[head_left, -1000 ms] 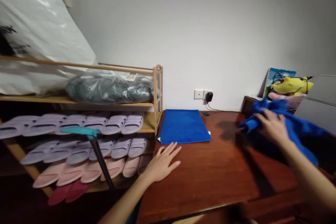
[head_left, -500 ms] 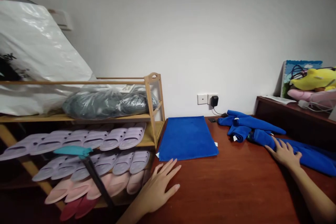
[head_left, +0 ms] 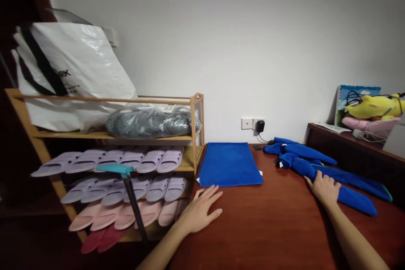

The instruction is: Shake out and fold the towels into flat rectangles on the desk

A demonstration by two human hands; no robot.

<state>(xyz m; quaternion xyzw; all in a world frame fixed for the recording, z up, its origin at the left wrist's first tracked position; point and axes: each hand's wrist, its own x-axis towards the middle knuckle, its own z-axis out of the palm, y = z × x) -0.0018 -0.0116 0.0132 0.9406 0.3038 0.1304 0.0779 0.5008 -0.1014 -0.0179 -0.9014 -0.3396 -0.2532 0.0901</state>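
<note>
My left hand (head_left: 202, 210) rests on the reddish-brown wooden table with fingers stretched out, just in front of a flat, folded blue towel (head_left: 230, 164). Small white tags stick out at that towel's corners. On the right, my right hand (head_left: 325, 189) curls over a long, bunched blue towel (head_left: 357, 200) and holds it near its middle; the fingertips are partly hidden in the cloth. Behind it lie more crumpled blue towels (head_left: 311, 152), partly overlapping, one with a green edge at its right end.
A wooden shoe rack (head_left: 198, 135) with rows of slippers (head_left: 171, 159) stands left of the table, holding a white bag (head_left: 85, 63) and a plastic-wrapped grey bundle (head_left: 142, 122). A teal-topped black pole (head_left: 134, 202) rises before it. A black plug (head_left: 260, 126) and a raised shelf (head_left: 357, 139) are at the back.
My right hand has closed on the bunched towel and drawn it nearer, apart from the towel behind it. My left hand keeps its place by the flat towel. The view has shifted left.
</note>
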